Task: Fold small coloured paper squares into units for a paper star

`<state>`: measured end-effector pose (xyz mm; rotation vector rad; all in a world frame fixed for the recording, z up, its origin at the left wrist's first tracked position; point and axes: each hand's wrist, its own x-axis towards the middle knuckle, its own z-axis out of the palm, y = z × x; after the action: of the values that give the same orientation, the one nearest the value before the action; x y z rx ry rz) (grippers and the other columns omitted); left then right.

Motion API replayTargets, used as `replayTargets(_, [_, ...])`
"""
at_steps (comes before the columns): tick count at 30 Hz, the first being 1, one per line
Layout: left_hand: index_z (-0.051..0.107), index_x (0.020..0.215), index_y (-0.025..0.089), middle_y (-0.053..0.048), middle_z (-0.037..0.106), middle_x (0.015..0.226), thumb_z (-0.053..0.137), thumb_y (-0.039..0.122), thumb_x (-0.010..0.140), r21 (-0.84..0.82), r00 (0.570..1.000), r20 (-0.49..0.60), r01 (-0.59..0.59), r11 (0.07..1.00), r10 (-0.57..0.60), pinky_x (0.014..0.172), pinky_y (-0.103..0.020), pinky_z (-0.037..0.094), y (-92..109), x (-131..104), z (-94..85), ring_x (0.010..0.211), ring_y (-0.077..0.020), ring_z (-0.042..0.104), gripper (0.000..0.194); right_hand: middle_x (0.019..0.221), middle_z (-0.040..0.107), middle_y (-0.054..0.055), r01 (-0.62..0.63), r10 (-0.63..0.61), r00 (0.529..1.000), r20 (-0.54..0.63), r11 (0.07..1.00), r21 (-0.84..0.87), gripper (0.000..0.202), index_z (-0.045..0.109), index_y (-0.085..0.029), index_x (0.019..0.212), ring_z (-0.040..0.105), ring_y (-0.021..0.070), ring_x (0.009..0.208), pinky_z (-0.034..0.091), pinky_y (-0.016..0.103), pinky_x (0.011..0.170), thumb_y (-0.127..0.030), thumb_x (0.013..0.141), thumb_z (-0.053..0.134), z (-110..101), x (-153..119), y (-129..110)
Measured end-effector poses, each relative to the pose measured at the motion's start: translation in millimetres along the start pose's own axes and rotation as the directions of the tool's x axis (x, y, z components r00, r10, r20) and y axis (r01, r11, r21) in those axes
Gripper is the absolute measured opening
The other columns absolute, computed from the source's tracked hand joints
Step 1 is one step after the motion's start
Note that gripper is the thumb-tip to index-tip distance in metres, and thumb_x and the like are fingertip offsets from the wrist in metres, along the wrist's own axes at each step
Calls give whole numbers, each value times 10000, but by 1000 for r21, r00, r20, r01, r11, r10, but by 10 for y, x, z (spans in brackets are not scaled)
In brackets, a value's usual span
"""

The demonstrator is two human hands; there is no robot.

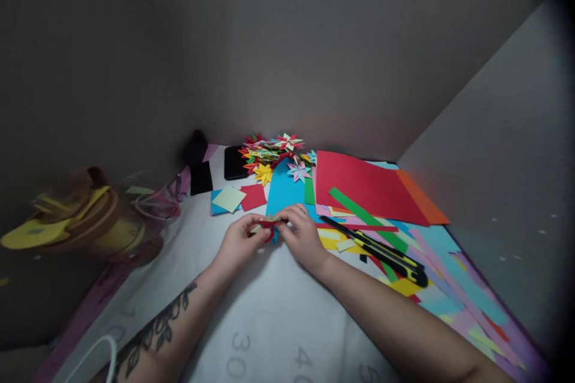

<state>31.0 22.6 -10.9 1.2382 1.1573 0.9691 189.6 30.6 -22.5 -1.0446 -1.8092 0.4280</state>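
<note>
Between my two hands is a small folded paper piece in red, pale yellow and blue. My left hand pinches it from the left, fingers closed on its edge. From the right, my right hand grips it with thumb and fingertips. Part of the piece is hidden behind the fingers. Just beyond lies a blue paper sheet, and to the left are small paper squares in pale yellow, blue and red. Finished paper stars in many colours are heaped at the back.
A black and yellow box cutter lies on paper strips and scraps at right. Large red sheets sit behind it. A black phone is at the back; a brown and yellow container stands left. Grey walls enclose the table.
</note>
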Motion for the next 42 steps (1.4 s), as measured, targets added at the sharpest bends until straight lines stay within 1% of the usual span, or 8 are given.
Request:
replayTargets(2, [593,930,138,5,613,671,660,322,676,-82,995,86,59,995,-52,517,-189,356,17,1,-18,545,-87,503,320,819,626,20,-18,18,1000,3,1000,2,103,603,-220,822,532,181,830,394,343,792,-145,827,533,-4,4,11])
replayTargets(4, [589,976,131,17,594,630,669,325,670,-142,989,129,84,986,-66,507,-185,336,38,-1,-22,517,-76,475,371,820,626,18,-47,47,999,7,999,11,106,603,-219,810,535,180,834,390,341,803,-136,818,538,-4,10,19])
replayTargets(8, [596,984,118,25,567,606,662,292,670,-181,992,108,84,980,-65,524,-187,334,87,-10,13,520,-71,452,365,814,621,15,-109,109,994,5,994,31,100,601,-216,786,534,179,836,395,331,798,-133,797,545,0,24,29])
replayTargets(14, [619,900,125,31,535,578,638,296,679,-163,995,93,61,985,-46,518,-190,323,112,-9,46,503,-71,430,281,867,594,31,-175,176,984,5,980,96,85,595,-210,810,539,184,894,428,325,811,-156,782,536,12,26,38])
replayTargets(20, [609,891,131,10,566,621,655,350,667,-158,995,92,61,986,-47,529,-198,336,93,-1,41,522,-84,461,317,945,574,38,-239,244,970,-11,957,162,188,567,-216,961,542,175,902,452,299,774,-187,778,540,36,7,53])
replayTargets(28, [623,825,126,32,482,538,630,359,694,-235,996,79,60,970,-42,475,-204,255,91,6,56,464,-64,360,268,996,530,50,-248,254,967,-33,960,127,145,588,-208,890,508,177,990,435,293,837,-160,756,564,25,13,33])
replayTargets(37, [616,781,127,7,553,583,632,348,695,-231,997,47,66,971,-56,479,-198,300,53,14,61,481,-71,413,238,981,534,49,-237,243,970,-27,961,141,150,602,-217,897,518,182,982,450,306,830,-171,761,560,40,-1,52])
replayTargets(42, [629,911,126,-38,654,746,682,369,670,-228,996,70,74,971,-59,553,-204,403,54,0,60,574,-97,541,347,969,540,50,-239,247,968,-41,962,134,155,605,-216,895,522,184,967,453,309,819,-167,754,563,33,6,34])
